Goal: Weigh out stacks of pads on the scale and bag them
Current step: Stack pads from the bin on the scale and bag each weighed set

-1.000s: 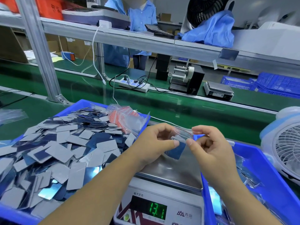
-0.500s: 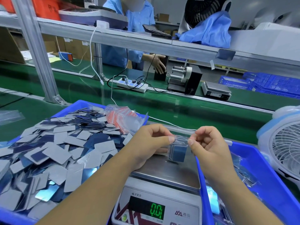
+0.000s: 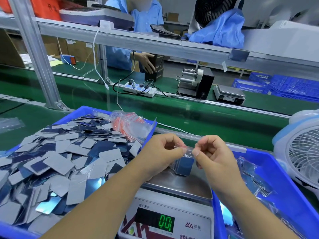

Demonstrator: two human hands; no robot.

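Hands [image 3: 160, 154] raised bag [image 3: 183, 163] above scale [image 3: 179, 185].

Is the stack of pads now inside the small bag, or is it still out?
Inside. The blue stack hangs within the clear bag, whose top the left hand and right hand pinch above the scale.

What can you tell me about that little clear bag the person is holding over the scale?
The small bag is clear, thin, crinkly plastic with a red strip along its top edge. Inside sits a dark blue stack of pads filling its lower part. It hangs upright just above the steel scale pan, and whether its bottom touches the pan cannot be told. The left hand and right hand each pinch the top edge between thumb and fingers, apparently pressing it closed.
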